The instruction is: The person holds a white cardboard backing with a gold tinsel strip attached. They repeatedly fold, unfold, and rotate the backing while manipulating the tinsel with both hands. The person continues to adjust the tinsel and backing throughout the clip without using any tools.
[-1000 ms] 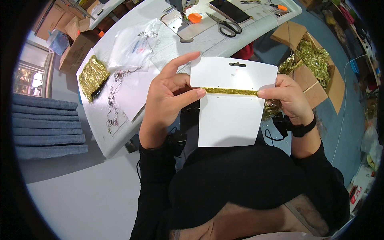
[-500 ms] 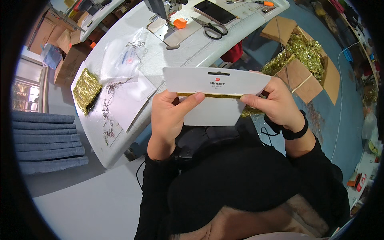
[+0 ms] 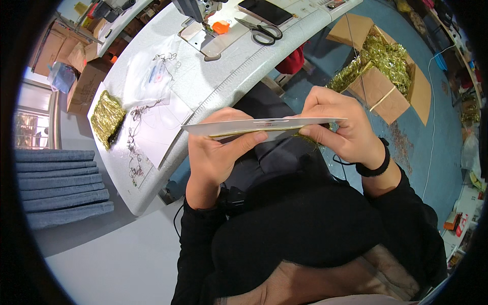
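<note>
Left hand (image 3: 216, 152) and right hand (image 3: 339, 127), as I see from far away through the head view, are apart and pinch the white card (image 3: 265, 122) near its two ends. It is up in the air, tipped almost edge-on to me, with a thin gold strip (image 3: 230, 134) across it by the thumbs. Past it I see black scissors (image 3: 266, 37) and a phone (image 3: 265, 11) on the white table (image 3: 216, 76), and gold tinsel (image 3: 389, 58) in an open cardboard box (image 3: 380, 94) to the right.
</note>
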Demonstrator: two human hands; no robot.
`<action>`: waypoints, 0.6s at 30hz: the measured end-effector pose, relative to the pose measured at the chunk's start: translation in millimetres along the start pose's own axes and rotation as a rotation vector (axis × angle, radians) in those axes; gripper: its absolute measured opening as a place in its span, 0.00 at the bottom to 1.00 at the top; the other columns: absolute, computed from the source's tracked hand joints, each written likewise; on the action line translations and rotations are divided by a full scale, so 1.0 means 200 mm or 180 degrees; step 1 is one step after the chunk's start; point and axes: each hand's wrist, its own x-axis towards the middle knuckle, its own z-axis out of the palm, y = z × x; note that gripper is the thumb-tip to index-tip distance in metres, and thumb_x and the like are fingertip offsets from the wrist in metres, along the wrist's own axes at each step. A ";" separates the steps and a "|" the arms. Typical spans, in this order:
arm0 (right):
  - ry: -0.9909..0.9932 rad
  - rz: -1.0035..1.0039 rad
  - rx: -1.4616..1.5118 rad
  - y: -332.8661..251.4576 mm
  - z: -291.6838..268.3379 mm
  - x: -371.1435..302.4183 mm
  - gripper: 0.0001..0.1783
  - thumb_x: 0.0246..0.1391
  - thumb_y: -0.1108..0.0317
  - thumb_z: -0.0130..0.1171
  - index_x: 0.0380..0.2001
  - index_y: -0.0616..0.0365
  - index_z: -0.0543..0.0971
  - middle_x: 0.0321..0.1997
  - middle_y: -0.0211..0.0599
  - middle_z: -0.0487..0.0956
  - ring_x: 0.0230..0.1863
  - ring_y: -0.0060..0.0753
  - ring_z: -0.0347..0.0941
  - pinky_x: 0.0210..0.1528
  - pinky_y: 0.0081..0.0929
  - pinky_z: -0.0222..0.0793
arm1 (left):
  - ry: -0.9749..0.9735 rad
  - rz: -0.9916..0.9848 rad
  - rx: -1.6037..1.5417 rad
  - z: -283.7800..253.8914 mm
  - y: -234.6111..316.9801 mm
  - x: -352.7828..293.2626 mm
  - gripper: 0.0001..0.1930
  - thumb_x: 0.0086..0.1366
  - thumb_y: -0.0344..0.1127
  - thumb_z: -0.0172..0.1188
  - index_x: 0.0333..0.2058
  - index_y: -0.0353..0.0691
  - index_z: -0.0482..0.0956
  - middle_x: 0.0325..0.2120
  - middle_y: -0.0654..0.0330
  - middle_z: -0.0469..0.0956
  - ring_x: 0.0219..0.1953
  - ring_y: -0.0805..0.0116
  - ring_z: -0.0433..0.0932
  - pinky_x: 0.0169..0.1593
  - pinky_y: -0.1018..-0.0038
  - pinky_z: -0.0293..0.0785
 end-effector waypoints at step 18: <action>0.0187 0.0623 0.0091 -0.02 -0.02 0.05 0.10 0.59 0.65 0.70 0.36 0.62 0.85 0.31 0.28 0.74 0.28 0.19 0.66 0.30 0.21 0.60 | 0.0336 -0.0620 -0.1778 -0.05 -0.16 0.00 0.14 0.62 0.23 0.68 0.47 0.32 0.84 0.43 0.53 0.86 0.45 0.67 0.84 0.53 0.72 0.76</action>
